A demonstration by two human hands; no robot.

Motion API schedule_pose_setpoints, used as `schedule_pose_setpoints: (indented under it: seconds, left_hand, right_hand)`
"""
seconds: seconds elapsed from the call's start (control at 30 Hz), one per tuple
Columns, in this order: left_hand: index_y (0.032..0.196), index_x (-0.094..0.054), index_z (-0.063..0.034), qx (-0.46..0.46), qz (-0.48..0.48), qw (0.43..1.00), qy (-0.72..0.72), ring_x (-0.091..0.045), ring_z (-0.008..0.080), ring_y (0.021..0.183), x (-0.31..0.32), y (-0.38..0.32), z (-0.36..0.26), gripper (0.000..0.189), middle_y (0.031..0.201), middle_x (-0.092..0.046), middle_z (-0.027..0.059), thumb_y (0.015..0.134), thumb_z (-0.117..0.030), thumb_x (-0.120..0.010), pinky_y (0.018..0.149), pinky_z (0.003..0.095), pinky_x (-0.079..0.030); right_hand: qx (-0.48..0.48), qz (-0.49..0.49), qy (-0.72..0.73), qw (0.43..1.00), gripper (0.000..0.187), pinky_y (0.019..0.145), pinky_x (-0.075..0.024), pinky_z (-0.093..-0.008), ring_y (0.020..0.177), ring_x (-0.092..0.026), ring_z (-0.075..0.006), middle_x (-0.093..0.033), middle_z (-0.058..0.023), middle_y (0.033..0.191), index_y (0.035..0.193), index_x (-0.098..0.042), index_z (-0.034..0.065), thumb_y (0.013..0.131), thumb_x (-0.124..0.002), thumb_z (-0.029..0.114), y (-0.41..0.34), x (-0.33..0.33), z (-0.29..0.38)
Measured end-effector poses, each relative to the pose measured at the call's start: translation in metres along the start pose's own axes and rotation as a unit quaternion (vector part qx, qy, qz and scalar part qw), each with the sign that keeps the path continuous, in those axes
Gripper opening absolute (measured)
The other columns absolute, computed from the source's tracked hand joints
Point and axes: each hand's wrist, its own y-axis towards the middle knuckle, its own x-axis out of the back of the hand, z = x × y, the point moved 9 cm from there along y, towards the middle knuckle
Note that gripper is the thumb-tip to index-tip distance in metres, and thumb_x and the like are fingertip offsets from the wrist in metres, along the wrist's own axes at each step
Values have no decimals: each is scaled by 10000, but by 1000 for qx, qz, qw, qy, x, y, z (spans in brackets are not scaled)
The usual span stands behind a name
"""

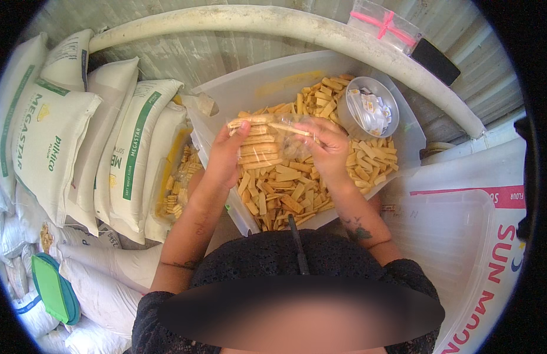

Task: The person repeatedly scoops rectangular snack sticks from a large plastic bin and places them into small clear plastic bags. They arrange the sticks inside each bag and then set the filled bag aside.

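Observation:
My left hand [227, 152] grips a clear plastic bag [295, 148] by its filled end. Inside lie several golden biscuit sticks [259, 148], stacked side by side. At the bag's loose end, the fingers of my right hand [329, 144] pinch a single thin biscuit stick [291, 128], which lies along the top of the bag. Whether that stick is wholly inside the plastic, I cannot tell. Both hands are above a large translucent plastic bin [251, 88] holding a heap of loose biscuit sticks [295, 186].
A round metal bowl [344, 108] of small printed packets rests on the heap. Beyond the bin curves a pale pipe [256, 17], near a ribbon-tied plastic bundle [382, 24] and a black phone [435, 61]. Flour sacks [56, 146] and a yellow-edged container of packed biscuits [174, 186] stand left.

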Motion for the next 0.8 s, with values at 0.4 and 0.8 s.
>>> schedule_pose_setpoints:
  seconds: [0.4,0.8]
  left_hand:
    - [1149,-399,-22,11,29,998,51,-578,185,889,-8,-6,1,306,1016,-549,100,893,-171,-477,744,307,-506]
    - [1232,-337,-29,11,98,987,123,-516,157,997,-12,-6,4,399,1112,-509,87,888,-160,-491,843,291,-448]
  right_hand:
    - [-53,17,107,993,184,758,-500,-289,881,-579,-210,-593,-127,956,920,-638,-21,737,-634,-3,-2,-1,-11]
    - [8,54,12,998,184,722,-460,-261,818,-590,-192,-627,-110,874,873,-650,-8,698,-634,-61,2,0,-2]
